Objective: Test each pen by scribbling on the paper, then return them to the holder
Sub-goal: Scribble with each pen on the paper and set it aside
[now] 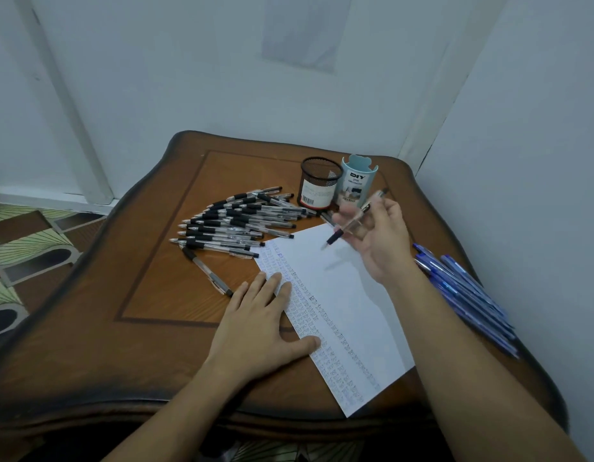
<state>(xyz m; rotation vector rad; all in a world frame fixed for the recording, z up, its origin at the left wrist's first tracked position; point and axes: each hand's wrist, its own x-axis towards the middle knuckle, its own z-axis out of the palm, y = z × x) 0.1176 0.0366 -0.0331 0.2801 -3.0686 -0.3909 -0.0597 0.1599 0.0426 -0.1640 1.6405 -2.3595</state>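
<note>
Right grip (pixel 379 240) on pen (pixel 335 237), holders (pixel 319 186) beyond

- Left forearm (pixel 162 418): bare; enters at the bottom edge and runs up and to the right.
- Left hand (pixel 262 325): flat, palm down. Fingers (pixel 275 288) are straight, slightly spread and point away from the body. The thumb (pixel 305 343) is extended to the right. Fingertips and thumb rest on the left edge of the paper (pixel 339 295).
- Right forearm (pixel 472 361): bare; enters at the bottom right corner and runs up and to the left.
- Right hand (pixel 379 241): raised, palm turned to the left. The digits curl round a pen (pixel 352 221) at mid-barrel, its tip pointing down and left. The digits are blurred; the exact grip cannot be read.
</note>
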